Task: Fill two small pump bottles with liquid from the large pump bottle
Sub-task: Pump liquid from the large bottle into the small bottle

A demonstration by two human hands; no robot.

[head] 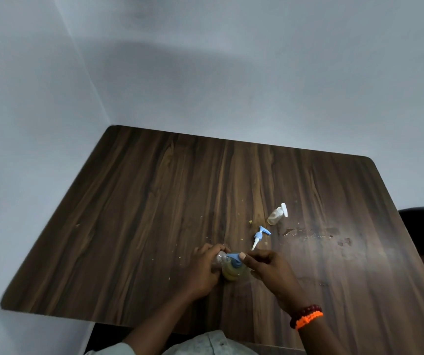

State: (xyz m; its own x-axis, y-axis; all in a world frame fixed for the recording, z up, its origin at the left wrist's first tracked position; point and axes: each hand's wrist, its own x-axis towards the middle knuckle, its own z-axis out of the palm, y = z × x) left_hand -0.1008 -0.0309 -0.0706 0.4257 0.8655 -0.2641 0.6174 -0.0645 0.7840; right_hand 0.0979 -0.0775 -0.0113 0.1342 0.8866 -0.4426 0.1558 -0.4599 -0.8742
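The large pump bottle stands near the table's front edge; our right hand pinches its pump head, and our left hand grips a small pump bottle at the spout. We judge filling is underway. Next, press steadily, keeping the mouth under the spout.

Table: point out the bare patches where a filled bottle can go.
Free: the table's left half and far strip by the wall. Crowded: the hands around the large pump bottle, the loose blue pump, the small white-capped bottle, and the wet smear right of them.
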